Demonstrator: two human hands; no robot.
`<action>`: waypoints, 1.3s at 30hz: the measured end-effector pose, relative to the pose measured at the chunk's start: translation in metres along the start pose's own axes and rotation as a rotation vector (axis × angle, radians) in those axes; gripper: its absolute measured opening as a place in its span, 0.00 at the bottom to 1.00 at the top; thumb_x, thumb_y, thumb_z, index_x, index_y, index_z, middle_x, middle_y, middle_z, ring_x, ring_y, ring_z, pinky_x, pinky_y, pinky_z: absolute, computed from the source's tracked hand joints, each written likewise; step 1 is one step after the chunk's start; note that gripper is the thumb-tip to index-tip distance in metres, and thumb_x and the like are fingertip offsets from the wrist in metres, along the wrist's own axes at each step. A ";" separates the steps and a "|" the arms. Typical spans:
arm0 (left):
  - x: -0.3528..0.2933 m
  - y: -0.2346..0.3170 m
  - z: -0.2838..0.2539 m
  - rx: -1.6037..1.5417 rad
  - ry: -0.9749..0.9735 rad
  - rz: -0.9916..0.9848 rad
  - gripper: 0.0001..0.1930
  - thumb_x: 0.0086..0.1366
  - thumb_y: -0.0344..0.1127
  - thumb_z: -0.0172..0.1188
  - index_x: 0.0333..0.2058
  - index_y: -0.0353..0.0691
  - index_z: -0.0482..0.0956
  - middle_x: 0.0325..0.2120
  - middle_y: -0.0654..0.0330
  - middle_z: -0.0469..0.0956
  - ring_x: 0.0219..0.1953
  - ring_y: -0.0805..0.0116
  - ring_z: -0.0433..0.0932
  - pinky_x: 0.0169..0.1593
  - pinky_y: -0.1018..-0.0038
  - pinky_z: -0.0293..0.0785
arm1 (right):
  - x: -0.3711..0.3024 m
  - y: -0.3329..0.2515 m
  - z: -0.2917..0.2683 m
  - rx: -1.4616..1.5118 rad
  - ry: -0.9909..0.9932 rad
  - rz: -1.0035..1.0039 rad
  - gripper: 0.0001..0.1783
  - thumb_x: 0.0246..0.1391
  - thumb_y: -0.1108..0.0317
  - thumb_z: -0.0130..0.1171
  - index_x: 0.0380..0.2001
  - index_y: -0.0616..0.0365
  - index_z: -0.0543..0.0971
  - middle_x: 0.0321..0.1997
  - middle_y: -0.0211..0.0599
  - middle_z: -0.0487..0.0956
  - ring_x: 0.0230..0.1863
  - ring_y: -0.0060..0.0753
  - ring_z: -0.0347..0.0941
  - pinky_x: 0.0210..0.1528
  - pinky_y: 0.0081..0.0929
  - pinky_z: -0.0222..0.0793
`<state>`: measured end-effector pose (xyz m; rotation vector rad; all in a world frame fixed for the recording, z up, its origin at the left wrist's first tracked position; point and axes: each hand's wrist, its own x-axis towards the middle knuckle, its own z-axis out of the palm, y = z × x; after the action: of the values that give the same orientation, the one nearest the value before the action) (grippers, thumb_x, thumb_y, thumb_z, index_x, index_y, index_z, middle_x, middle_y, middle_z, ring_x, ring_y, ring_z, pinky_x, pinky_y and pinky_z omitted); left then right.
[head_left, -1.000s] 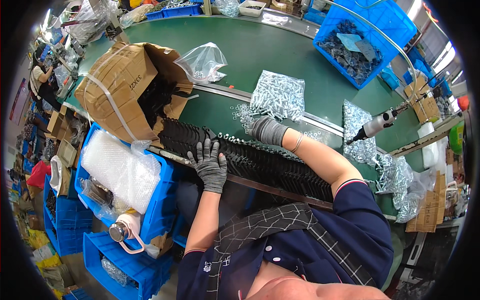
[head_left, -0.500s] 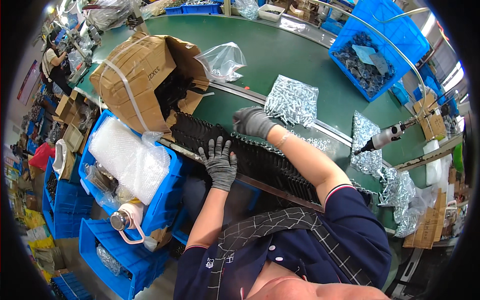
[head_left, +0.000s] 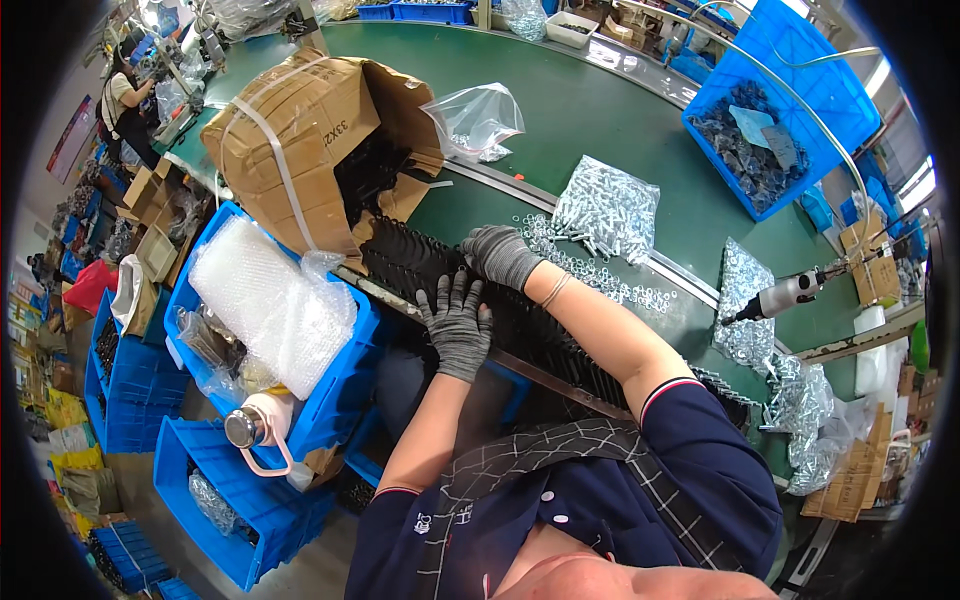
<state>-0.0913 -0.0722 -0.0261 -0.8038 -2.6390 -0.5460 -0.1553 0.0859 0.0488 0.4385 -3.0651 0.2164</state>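
Right hand [head_left: 500,257] has moved nearer the spread-fingered left hand [head_left: 458,333] and curls at black parts [head_left: 412,260], any grip unclear.

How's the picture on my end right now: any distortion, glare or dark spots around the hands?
Head view: fisheye bends the far edge of the green tabletop, corners black; head view: patchy glare on the metal rail beyond; head view: the row of black parts reads dark, little detail beside the right hand, though the left hand looks reasonably sharp.
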 end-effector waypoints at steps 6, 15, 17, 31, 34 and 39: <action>0.001 0.000 0.000 -0.014 0.003 0.001 0.24 0.61 0.49 0.50 0.55 0.50 0.76 0.63 0.60 0.65 0.68 0.56 0.56 0.69 0.41 0.32 | -0.001 0.002 -0.004 0.079 -0.059 -0.010 0.11 0.50 0.65 0.55 0.34 0.49 0.84 0.37 0.41 0.82 0.43 0.45 0.79 0.44 0.40 0.75; -0.001 -0.001 0.004 -0.027 0.023 -0.004 0.23 0.61 0.48 0.50 0.53 0.50 0.77 0.62 0.60 0.67 0.67 0.56 0.57 0.69 0.41 0.32 | 0.003 -0.002 -0.003 -0.164 -0.087 -0.207 0.10 0.50 0.66 0.56 0.36 0.48 0.82 0.39 0.37 0.80 0.45 0.43 0.77 0.45 0.39 0.74; -0.001 -0.002 0.005 -0.031 0.034 -0.002 0.23 0.61 0.48 0.50 0.53 0.50 0.77 0.61 0.59 0.67 0.67 0.56 0.57 0.69 0.41 0.32 | 0.007 -0.006 -0.003 -0.194 -0.076 -0.136 0.09 0.49 0.66 0.58 0.35 0.49 0.82 0.38 0.35 0.79 0.46 0.42 0.76 0.47 0.38 0.73; 0.004 -0.006 0.008 -0.030 0.125 0.040 0.18 0.58 0.46 0.54 0.44 0.46 0.81 0.54 0.58 0.72 0.66 0.54 0.59 0.68 0.40 0.35 | 0.037 -0.038 -0.015 -0.221 -0.233 0.069 0.11 0.46 0.68 0.59 0.35 0.54 0.84 0.40 0.41 0.82 0.44 0.44 0.79 0.41 0.39 0.77; 0.000 -0.010 -0.002 -0.011 0.041 -0.045 0.18 0.58 0.46 0.54 0.44 0.47 0.81 0.54 0.58 0.72 0.66 0.54 0.58 0.68 0.40 0.35 | 0.046 -0.047 -0.016 -0.220 -0.307 -0.013 0.11 0.46 0.67 0.59 0.34 0.52 0.85 0.40 0.41 0.83 0.45 0.43 0.80 0.43 0.39 0.77; 0.000 0.013 0.003 -0.042 -0.009 -0.043 0.20 0.59 0.47 0.52 0.47 0.50 0.80 0.56 0.61 0.72 0.67 0.56 0.57 0.69 0.40 0.34 | 0.032 -0.019 0.006 -0.222 -0.141 0.010 0.13 0.44 0.63 0.60 0.34 0.53 0.85 0.40 0.43 0.83 0.44 0.45 0.80 0.44 0.40 0.77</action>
<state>-0.0840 -0.0613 -0.0252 -0.7651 -2.6671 -0.6126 -0.1804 0.0577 0.0471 0.4436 -3.1772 -0.1603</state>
